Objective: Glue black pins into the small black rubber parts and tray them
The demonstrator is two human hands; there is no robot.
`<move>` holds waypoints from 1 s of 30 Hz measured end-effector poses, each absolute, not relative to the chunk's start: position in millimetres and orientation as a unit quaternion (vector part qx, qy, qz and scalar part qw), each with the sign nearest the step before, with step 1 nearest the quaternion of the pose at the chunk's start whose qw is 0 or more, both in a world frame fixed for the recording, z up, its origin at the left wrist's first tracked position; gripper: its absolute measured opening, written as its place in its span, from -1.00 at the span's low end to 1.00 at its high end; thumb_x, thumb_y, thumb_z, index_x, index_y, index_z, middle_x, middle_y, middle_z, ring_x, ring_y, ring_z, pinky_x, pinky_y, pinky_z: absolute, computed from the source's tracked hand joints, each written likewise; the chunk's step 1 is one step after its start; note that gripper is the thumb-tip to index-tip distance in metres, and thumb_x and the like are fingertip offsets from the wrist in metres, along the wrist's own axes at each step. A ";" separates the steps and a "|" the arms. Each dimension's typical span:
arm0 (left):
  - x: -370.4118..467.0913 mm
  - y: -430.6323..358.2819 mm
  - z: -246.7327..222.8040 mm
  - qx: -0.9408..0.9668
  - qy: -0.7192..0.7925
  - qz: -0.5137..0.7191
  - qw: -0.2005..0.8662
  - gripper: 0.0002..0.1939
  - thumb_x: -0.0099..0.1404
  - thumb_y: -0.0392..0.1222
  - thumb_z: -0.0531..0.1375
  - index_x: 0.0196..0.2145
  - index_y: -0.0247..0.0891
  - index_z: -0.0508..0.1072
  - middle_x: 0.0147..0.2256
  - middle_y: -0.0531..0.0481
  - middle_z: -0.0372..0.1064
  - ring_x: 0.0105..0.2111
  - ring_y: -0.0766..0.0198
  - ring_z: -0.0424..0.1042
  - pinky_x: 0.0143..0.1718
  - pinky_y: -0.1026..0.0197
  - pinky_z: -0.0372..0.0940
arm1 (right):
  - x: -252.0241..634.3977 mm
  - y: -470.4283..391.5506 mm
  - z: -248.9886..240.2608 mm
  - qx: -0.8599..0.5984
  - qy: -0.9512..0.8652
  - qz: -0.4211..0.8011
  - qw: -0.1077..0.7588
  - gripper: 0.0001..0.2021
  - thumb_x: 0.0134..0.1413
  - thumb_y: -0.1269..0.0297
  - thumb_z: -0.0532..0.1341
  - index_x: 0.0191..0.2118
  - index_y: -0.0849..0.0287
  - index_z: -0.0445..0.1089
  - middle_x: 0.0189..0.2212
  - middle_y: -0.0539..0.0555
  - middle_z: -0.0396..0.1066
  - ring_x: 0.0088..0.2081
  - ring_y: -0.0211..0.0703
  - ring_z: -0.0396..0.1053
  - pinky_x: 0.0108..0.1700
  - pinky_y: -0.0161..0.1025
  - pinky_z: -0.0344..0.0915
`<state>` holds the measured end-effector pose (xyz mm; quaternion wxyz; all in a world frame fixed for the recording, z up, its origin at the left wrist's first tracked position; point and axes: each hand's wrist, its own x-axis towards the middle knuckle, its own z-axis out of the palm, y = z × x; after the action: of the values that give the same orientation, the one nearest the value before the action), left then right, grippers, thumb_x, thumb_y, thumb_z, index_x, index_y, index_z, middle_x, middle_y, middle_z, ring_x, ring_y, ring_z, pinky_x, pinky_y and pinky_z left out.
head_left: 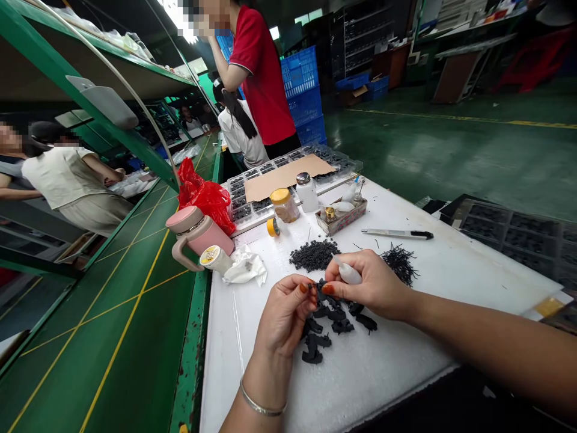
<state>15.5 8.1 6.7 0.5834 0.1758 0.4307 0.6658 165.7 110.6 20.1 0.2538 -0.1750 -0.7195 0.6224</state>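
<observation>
My left hand (288,307), a bracelet on its wrist, pinches a small black part that its fingertips mostly hide. Close beside it, my right hand (367,282) is closed around a small white squeeze bottle (350,273) with a thin nozzle pointing up and left. Its thumb and finger meet near the same black part; whether they grip it too I cannot tell. Under both hands lie several black moulded pieces (342,325). Behind them is a heap of small black rings (314,255), and to the right a pile of thin black pins (400,264).
On the white tabletop (383,373) stand a pink mug (207,234), a yellow-lidded jar (283,205), a pump bottle (307,193) and a small box (342,218) of bottles. A pen-like tool (396,234) lies at right. Compartment trays (241,210) are behind. A green conveyor (130,313) runs left; co-workers are beyond.
</observation>
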 end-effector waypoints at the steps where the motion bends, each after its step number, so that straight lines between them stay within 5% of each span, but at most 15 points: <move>1: 15.8 8.1 6.6 0.181 0.435 0.665 0.580 -0.74 -0.08 -0.22 0.45 -0.48 -0.40 0.49 -0.55 -0.03 0.41 -0.59 0.44 0.36 -0.56 0.48 0.33 | 165.9 110.5 20.8 -0.175 -0.728 0.611 0.257 -0.77 -0.09 0.21 0.34 -0.49 0.25 0.34 -0.62 -0.08 0.21 -0.57 -0.39 0.06 -0.55 -0.41 0.03; 30: 15.8 8.1 5.2 0.237 0.488 0.641 0.542 -0.72 0.00 -0.11 0.40 -0.50 -0.40 0.49 -0.57 -0.02 0.39 -0.63 0.45 0.32 -0.58 0.45 0.26 | 166.8 108.9 26.2 -0.191 -0.753 0.585 0.234 -0.77 -0.11 0.24 0.35 -0.53 0.26 0.34 -0.66 -0.09 0.17 -0.59 -0.39 0.04 -0.57 -0.42 -0.02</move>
<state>15.8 8.1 5.2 0.5424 0.2368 0.4884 0.6412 166.8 108.9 26.2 0.2338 -0.1913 -0.7527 0.5850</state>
